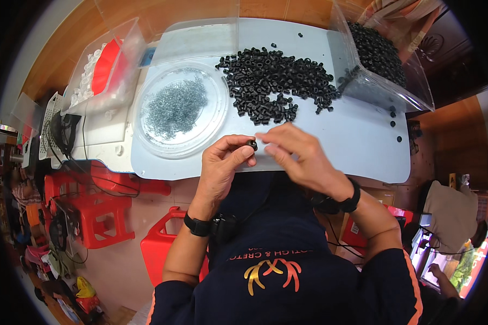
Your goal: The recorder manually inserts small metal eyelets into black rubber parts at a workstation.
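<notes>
Between the thumb and fingers of my left hand is a small black cylindrical piece, its open end showing. Close beside it on the right, my right hand has its thumb and forefinger curled toward each other; the fingertips are slightly blurred, and anything between them is too small to make out. Just beyond my hands, a loose heap of similar black pieces covers the middle of the pale table. To the left stands a round clear tray holding a pile of tiny, shiny, clear or silvery parts.
At the far right, a clear bin tilts onto the table, full of black pieces. Another clear bin at the left holds white parts and a red item. Red stools and cables are below the table's left side.
</notes>
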Demonstrator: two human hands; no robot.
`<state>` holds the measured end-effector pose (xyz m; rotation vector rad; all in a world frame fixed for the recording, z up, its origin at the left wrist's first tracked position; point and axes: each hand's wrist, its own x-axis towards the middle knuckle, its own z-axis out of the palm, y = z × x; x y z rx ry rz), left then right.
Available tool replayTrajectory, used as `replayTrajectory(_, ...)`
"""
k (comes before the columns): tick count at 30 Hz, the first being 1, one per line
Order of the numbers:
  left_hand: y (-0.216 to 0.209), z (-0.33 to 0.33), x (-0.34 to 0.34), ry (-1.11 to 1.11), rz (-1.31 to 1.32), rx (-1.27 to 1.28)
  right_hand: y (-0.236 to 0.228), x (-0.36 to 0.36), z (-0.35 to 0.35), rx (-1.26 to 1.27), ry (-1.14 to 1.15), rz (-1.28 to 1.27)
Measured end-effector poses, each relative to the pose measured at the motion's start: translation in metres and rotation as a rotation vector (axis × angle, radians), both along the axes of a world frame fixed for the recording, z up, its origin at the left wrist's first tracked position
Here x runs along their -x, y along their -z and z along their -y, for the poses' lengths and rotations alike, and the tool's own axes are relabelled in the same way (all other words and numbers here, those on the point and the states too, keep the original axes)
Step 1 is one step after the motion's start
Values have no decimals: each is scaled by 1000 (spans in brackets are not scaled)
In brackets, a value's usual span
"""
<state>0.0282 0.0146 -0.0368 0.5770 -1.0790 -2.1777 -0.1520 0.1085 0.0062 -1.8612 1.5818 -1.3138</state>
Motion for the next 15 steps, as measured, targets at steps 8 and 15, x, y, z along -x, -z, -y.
replayTrajectory(8, 8, 11, -1, 22, -54, -4, -4, 78, 28, -220, 374, -56)
replayTrajectory(15, 5, 6, -2, 18, -13, 4, 26, 91, 49, -219, 291, -393)
